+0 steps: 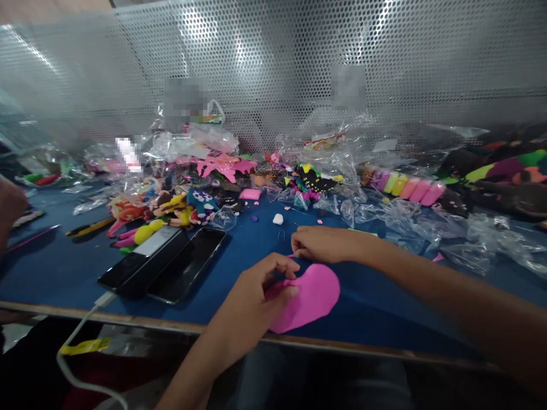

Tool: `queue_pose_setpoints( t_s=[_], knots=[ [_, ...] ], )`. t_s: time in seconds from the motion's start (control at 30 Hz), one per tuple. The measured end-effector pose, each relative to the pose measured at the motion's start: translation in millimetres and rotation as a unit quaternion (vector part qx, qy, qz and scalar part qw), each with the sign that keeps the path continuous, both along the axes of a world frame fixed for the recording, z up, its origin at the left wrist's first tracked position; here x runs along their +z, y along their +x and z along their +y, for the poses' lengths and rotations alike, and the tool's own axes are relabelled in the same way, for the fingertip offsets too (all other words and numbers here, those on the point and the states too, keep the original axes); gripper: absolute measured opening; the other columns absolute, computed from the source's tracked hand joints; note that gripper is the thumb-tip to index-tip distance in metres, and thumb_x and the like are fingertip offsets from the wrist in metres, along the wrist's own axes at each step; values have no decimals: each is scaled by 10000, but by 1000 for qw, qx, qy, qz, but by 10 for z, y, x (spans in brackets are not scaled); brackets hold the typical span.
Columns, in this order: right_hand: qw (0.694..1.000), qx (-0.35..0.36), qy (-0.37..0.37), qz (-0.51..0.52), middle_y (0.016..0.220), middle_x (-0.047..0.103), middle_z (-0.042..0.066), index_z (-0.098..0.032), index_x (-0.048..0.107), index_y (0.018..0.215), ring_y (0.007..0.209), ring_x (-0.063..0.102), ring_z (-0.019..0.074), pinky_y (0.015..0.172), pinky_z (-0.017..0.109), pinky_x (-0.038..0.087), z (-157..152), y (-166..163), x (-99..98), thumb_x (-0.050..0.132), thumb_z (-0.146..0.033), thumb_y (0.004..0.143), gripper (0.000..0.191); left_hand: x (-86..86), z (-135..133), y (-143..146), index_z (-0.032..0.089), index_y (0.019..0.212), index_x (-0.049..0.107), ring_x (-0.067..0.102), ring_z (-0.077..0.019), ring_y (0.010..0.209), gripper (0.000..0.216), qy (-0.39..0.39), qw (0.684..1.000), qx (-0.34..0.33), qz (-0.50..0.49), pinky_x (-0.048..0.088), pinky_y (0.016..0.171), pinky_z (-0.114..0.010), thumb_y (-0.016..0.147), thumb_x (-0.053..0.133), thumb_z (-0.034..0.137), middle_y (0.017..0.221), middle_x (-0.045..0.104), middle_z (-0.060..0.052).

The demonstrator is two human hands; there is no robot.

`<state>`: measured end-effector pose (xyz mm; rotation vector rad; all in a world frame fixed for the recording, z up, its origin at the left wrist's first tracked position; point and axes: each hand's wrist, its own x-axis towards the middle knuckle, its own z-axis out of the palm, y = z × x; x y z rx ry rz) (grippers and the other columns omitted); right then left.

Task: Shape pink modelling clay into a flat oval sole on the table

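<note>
A flat, bright pink clay piece (321,291), rounded somewhat like a heart, is held just over the blue table near its front edge. My left hand (261,293) pinches its left side between thumb and fingers, covering part of it. Just beyond the piece, my right hand (315,242) is closed, with its fingers pressed together at a thin pink strip (292,255). Whether that strip still joins the larger piece I cannot tell. A small white lump (277,218) lies on the table beyond my hands.
Two phones (188,267) lie at left, with a white cable (81,327) hanging over the edge. Colourful clay figures (171,208), clear plastic bags (401,219) and a row of coloured clay packs (405,187) line the back. A person's hand (11,208) shows far left.
</note>
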<state>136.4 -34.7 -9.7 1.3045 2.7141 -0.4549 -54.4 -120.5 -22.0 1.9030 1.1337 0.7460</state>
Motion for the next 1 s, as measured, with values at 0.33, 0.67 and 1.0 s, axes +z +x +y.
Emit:
queue_pose_setpoints(
  t_s=[0.33, 0.67, 1.0],
  knots=[
    [995, -21, -8, 93, 936, 692, 82, -143, 512, 1277, 842, 620, 183, 729, 269, 412, -58, 273, -102, 456, -206, 927, 361, -354, -287, -27, 148, 1427, 377, 447, -237, 1323, 590, 374, 870, -68, 314, 403, 1082, -425, 935, 453, 464, 1448, 458, -93],
    [998, -16, 45, 33, 839, 695, 56, -168, 697, 879, 746, 601, 164, 643, 253, 374, -93, 343, 0, 551, -158, 810, 162, -384, -262, -56, 146, 1428, 374, 457, -242, 1313, 631, 394, 865, -35, 310, 437, 1049, -428, 916, 469, 501, 1444, 464, -102],
    [968, -89, -10, 235, 778, 697, -10, -223, 654, 962, 605, 578, 110, 564, 224, 368, -386, 300, -43, 489, -173, 845, 208, -552, -428, -193, 203, 954, 674, 594, -155, 978, 243, 422, 900, 60, 92, 467, 854, -287, 835, 523, 55, 983, 677, -36]
  ],
)
